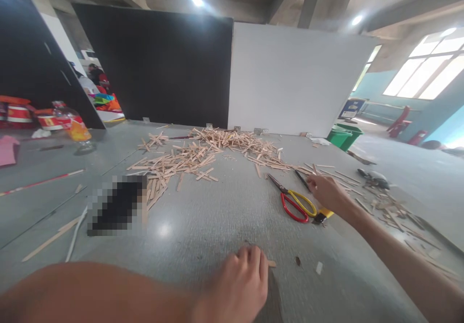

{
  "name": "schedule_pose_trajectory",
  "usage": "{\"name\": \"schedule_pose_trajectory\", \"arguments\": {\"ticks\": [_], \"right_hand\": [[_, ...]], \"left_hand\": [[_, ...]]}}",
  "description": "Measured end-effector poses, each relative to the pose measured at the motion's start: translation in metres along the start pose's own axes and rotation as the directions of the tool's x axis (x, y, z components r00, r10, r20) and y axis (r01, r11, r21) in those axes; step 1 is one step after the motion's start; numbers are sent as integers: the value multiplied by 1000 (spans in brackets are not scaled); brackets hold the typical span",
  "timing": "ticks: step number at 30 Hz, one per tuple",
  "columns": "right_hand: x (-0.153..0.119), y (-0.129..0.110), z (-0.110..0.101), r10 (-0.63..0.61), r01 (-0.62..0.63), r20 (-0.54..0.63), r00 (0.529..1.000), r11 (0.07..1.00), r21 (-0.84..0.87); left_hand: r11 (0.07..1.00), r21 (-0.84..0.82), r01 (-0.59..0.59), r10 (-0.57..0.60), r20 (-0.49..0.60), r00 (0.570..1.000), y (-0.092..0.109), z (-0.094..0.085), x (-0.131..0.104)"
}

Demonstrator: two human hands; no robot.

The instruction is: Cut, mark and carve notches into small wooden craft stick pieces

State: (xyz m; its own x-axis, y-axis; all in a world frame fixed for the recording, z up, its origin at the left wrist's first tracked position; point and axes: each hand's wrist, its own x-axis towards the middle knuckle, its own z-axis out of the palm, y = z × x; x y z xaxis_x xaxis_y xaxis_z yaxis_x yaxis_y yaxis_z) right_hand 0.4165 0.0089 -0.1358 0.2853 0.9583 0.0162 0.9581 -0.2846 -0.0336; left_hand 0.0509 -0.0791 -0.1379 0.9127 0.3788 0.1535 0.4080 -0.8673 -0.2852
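Steady the left hand (pixel 246 279), curled by a wooden stick (pixel 271 264), and angle the bunched right hand (pixel 328 191) clear of the scissors (pixel 284 191); cannot tell if gripping with either

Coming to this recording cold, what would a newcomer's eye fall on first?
Probably the sprawling heap of thin wooden sticks towards the back of the grey table, in front of the black panel and the white panel. Then the scissors, one handle red and one yellow, lying beside the right hand, and the left hand, low in the picture's middle.
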Motion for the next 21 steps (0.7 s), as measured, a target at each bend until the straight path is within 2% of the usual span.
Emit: {"name": "schedule_pose_trajectory", "arguments": {"ticks": [4, 8, 13, 21], "right_hand": [[20, 25, 5, 15, -15, -59, 998, 1000, 4], [34, 25, 10, 34, -34, -36, 999, 999, 7], [40, 18, 9, 74, -73, -21, 997, 997, 24], [31, 11, -8, 176, -155, -233, 956, 982, 104]], "left_hand": [[994, 92, -62, 83, -239, 968, 4, 4, -16], [974, 222, -50, 122, -324, 938, 6, 12, -25], [959, 280, -32, 139, -373, 917, 7, 21, -28], [937, 340, -75, 203, -358, 911, 1, 18, -29]]}}
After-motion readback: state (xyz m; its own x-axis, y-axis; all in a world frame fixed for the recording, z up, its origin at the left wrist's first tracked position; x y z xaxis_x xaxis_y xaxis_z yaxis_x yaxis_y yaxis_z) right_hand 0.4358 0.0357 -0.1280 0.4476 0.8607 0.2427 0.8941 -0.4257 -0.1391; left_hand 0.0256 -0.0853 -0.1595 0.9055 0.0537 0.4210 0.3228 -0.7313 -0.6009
